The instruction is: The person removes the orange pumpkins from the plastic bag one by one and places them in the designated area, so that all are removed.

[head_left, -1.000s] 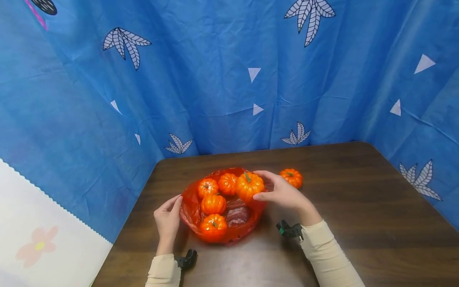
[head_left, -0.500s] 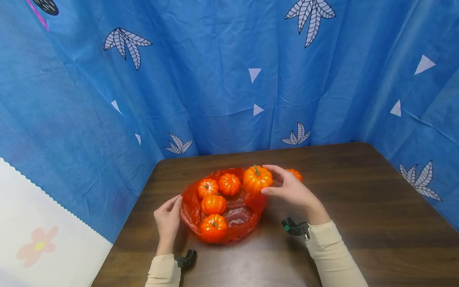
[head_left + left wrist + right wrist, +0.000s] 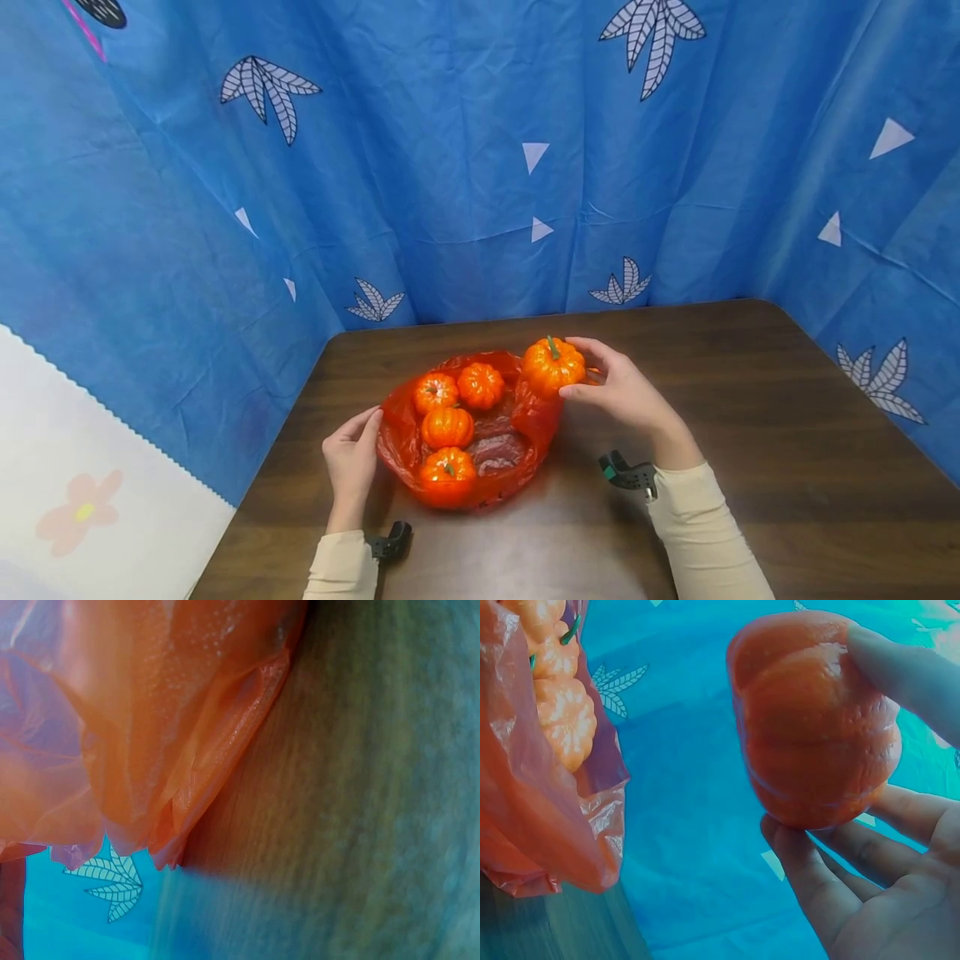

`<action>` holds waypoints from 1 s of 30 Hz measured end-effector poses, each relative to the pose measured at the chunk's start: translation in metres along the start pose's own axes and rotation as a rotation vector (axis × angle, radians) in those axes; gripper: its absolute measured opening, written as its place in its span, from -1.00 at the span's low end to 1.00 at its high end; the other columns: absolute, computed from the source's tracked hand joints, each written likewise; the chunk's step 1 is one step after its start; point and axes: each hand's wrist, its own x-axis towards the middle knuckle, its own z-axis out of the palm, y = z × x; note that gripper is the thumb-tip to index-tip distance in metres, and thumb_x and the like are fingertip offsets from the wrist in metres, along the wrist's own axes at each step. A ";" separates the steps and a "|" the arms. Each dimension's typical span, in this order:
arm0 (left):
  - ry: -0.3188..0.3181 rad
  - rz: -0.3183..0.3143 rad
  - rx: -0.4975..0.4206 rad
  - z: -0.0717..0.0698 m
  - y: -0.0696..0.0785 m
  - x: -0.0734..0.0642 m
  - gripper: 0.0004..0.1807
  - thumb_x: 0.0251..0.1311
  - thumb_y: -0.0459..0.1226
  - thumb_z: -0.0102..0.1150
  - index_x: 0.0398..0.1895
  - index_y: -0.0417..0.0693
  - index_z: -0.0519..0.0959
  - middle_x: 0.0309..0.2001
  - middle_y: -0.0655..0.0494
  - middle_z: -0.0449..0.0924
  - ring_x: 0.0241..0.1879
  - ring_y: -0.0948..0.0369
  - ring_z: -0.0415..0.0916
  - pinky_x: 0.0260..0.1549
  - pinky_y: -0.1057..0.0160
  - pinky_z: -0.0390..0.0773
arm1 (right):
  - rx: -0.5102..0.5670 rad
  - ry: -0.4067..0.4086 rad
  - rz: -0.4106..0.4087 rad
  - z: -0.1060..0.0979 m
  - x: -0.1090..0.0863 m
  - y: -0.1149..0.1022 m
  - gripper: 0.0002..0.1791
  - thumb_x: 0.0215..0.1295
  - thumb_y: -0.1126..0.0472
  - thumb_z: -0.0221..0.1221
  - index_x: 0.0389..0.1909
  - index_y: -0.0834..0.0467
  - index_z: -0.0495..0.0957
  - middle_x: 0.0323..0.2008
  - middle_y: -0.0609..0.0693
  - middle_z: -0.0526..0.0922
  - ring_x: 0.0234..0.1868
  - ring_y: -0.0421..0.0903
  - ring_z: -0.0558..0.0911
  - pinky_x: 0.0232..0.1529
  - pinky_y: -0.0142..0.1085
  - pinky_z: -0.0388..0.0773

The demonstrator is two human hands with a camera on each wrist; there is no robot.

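A red plastic bag point(image 3: 536, 417) stands on the table with its mouth spread wide. Inside it lie several small orange pumpkins point(image 3: 447, 427). My left hand point(image 3: 351, 458) pinches the bag's left rim between thumb and fingers. Another pumpkin point(image 3: 553, 367), with a green stem, is held by my right hand point(image 3: 630, 396) at the bag's right rim. In the right wrist view, thumb and fingertips grip this pumpkin point(image 3: 810, 727) from opposite sides, with a gap to the bag point(image 3: 547, 802). The left wrist view is filled by the bag's crumpled side point(image 3: 150, 712); the left fingers are mostly hidden there.
One more pumpkin point(image 3: 594, 377) sits behind my right hand, almost fully covered by it. The dark wooden table point(image 3: 750, 400) reaches back to a blue patterned curtain point(image 3: 465, 167). A white cloth with a flower print point(image 3: 90, 483) hangs at the left.
My right hand has moved right and upward with its pumpkin, from over the bag to its right rim. It now covers most of the pumpkin behind. The left hand stays put.
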 end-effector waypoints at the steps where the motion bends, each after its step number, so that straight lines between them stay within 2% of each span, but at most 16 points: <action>1: 0.000 0.001 0.002 0.000 0.000 0.000 -0.72 0.22 -0.14 0.38 -0.16 -0.16 0.77 -0.24 0.12 0.80 -0.36 0.43 0.71 -0.32 0.45 0.69 | 0.001 0.010 0.004 -0.001 0.000 0.000 -0.16 0.21 0.11 0.41 0.46 0.08 0.23 0.41 0.16 0.33 0.36 0.27 0.44 0.15 -0.03 0.64; 7: -0.011 0.004 0.000 0.000 0.002 0.001 -0.71 0.23 -0.13 0.37 -0.15 -0.17 0.77 -0.14 -0.20 0.76 -0.35 0.45 0.70 -0.30 0.45 0.69 | 0.034 0.088 0.036 -0.009 0.000 -0.001 -0.13 0.20 0.12 0.42 0.46 0.13 0.18 0.44 0.18 0.28 0.38 0.27 0.42 0.20 -0.03 0.58; 9: -0.013 0.006 -0.002 0.000 0.002 0.001 -0.71 0.23 -0.14 0.36 -0.14 -0.18 0.77 -0.13 -0.25 0.75 -0.35 0.46 0.70 -0.30 0.46 0.69 | 0.029 0.120 0.046 -0.012 -0.001 -0.001 -0.12 0.21 0.12 0.41 0.46 0.15 0.17 0.45 0.20 0.27 0.38 0.27 0.41 0.24 0.00 0.54; 17: -0.007 0.004 0.010 0.000 0.002 0.000 -0.71 0.24 -0.15 0.36 -0.13 -0.19 0.76 -0.12 -0.28 0.74 -0.36 0.48 0.69 -0.32 0.48 0.68 | -0.020 0.222 0.095 -0.026 -0.004 0.004 -0.13 0.24 0.07 0.39 0.47 0.16 0.17 0.48 0.20 0.27 0.46 0.21 0.33 0.40 0.04 0.33; 24: -0.031 -0.025 0.021 -0.001 0.003 -0.001 -0.66 0.26 -0.11 0.33 -0.07 -0.18 0.75 -0.07 -0.20 0.75 -0.32 0.50 0.69 -0.29 0.49 0.67 | -0.018 0.270 0.093 -0.034 -0.007 0.008 -0.11 0.27 0.08 0.37 0.49 0.20 0.12 0.50 0.22 0.23 0.49 0.21 0.29 0.41 0.03 0.31; 30: -0.031 -0.036 0.020 -0.001 0.002 -0.001 -0.67 0.26 -0.11 0.34 -0.07 -0.16 0.75 -0.06 -0.17 0.75 -0.31 0.49 0.69 -0.28 0.48 0.67 | 0.006 0.299 0.128 -0.037 -0.008 0.010 -0.09 0.28 0.09 0.35 0.51 0.19 0.06 0.51 0.23 0.20 0.50 0.21 0.27 0.41 0.05 0.30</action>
